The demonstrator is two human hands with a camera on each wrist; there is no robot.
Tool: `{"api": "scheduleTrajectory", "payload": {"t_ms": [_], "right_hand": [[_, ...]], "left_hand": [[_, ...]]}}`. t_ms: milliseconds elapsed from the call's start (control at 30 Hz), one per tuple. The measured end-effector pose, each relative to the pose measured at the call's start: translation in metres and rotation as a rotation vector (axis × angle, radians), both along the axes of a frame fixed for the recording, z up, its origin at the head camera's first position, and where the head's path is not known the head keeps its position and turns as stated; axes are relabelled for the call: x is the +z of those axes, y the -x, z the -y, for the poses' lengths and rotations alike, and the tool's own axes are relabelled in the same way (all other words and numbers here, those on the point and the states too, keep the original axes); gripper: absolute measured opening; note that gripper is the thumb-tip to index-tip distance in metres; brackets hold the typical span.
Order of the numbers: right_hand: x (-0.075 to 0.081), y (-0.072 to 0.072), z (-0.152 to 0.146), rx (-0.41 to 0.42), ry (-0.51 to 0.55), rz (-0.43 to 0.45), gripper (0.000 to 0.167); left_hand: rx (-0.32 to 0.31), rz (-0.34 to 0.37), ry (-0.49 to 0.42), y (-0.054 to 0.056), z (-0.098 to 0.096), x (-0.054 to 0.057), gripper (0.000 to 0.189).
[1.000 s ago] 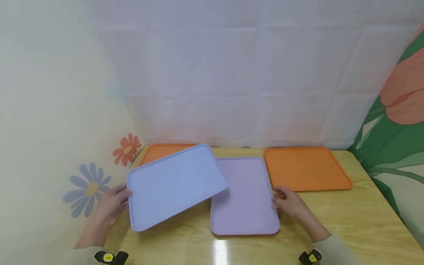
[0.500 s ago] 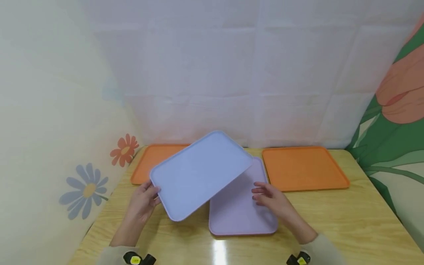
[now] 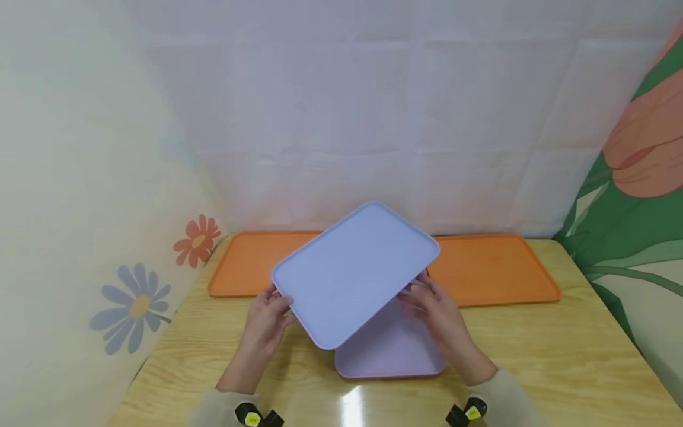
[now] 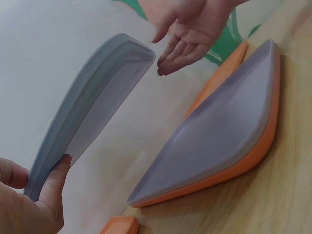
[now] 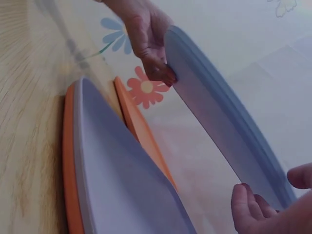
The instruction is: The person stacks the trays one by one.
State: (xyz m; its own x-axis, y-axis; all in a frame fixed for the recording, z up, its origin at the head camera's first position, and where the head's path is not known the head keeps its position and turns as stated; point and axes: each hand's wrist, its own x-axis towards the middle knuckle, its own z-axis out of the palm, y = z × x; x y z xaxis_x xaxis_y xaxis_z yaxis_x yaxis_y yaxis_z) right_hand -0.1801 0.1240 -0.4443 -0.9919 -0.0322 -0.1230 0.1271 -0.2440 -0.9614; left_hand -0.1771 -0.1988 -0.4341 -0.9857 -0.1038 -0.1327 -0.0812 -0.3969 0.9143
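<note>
A light blue rectangular tray [image 3: 354, 276] is held up aslant above the table. My left hand [image 3: 268, 313] pinches its left edge, thumb on the upper face and fingers beneath. Near the opposite end, my right hand [image 3: 434, 311] is spread, its fingertips partly hidden behind the tray in the head view. In the left wrist view that right hand [image 4: 192, 34] stands close to the tray's far end, thumb and fingers apart. Below lies a lavender tray [image 3: 389, 356], stacked on an orange tray [image 4: 234, 173] whose side shows in both wrist views.
Two more orange trays lie along the back of the wooden table [image 3: 539, 350]: a left tray [image 3: 248, 267] and a right tray [image 3: 493, 270]. A white cloth [image 3: 320, 101] hangs behind. The left wall has painted flowers [image 3: 140, 306].
My left hand has carried the light blue tray rightward and up over the lavender tray. My right hand has left the lavender tray's right edge and come up beside the blue one.
</note>
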Motion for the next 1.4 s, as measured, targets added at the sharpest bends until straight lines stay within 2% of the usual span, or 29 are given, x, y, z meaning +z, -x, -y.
{"api": "scheduleTrajectory", "payload": {"t_ms": [100,333,633,800,933,1133,1267,1400], "right_hand": [[0.002,0.004,0.000,-0.065,0.073,0.023,0.049],[0.000,0.012,-0.003,-0.165,0.135,0.068,0.049],[-0.006,0.020,-0.014,-0.214,0.137,0.109,0.056],[-0.006,0.025,-0.025,-0.187,0.157,0.101,0.057],[-0.005,0.026,-0.036,-0.138,0.141,0.110,0.059],[-0.002,0.029,-0.052,-0.014,0.100,0.123,0.062],[0.002,0.033,-0.061,0.066,0.066,0.108,0.063],[0.002,0.038,-0.068,0.136,0.041,0.080,0.064]], "left_hand": [[0.012,-0.002,0.002,-0.001,-0.009,-0.003,0.057],[0.006,0.005,0.003,-0.004,-0.030,-0.012,0.057],[-0.034,-0.018,0.050,-0.007,-0.047,-0.016,0.061],[-0.087,-0.007,0.069,-0.006,-0.041,-0.016,0.055],[-0.191,0.019,0.161,-0.003,-0.027,-0.014,0.048],[-0.431,-0.002,0.308,0.007,-0.007,-0.010,0.052],[-0.544,-0.011,0.381,0.015,-0.003,-0.008,0.061],[-0.621,-0.013,0.410,0.023,-0.007,-0.009,0.065]]}}
